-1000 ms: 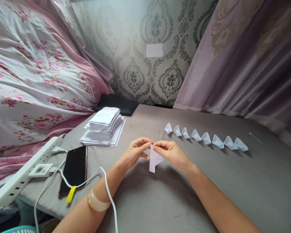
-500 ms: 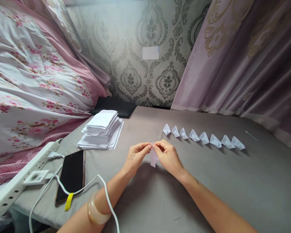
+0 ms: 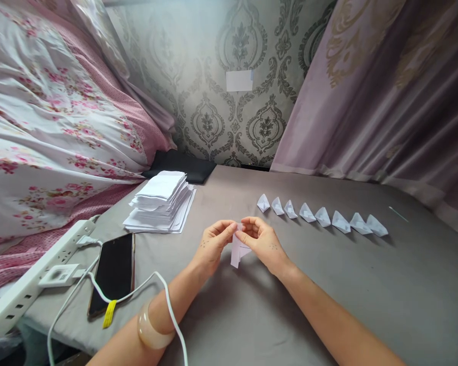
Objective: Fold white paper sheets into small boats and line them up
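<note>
Between my two hands, above the grey cloth-covered table [image 3: 351, 300], is a small folded piece of white paper [image 3: 235, 252]. My left hand [image 3: 215, 243] pinches its upper left side with thumb and fingertips. From the right, my right hand [image 3: 266, 243] grips the upper edge, its thumb pressed on the near face. A narrow strip of the paper hangs down, and a pointed flap shows to its right. The fingers hide the top folds. Beyond my right hand stands a slanting row of several small folded paper boats [image 3: 322, 217].
A tall stack of white paper [image 3: 162, 203] stands at the left. Nearer are a phone [image 3: 112, 272], a white power strip [image 3: 34, 282] and a white cable [image 3: 170, 300] crossing my left forearm. A cotton swab-like stick [image 3: 399, 213] lies far right; a black flat item [image 3: 183, 165] lies behind.
The folded paper has tilted and turned, so more of its strip and side flap shows. My right thumb has shifted down onto its face, and the fingers have spread slightly.
</note>
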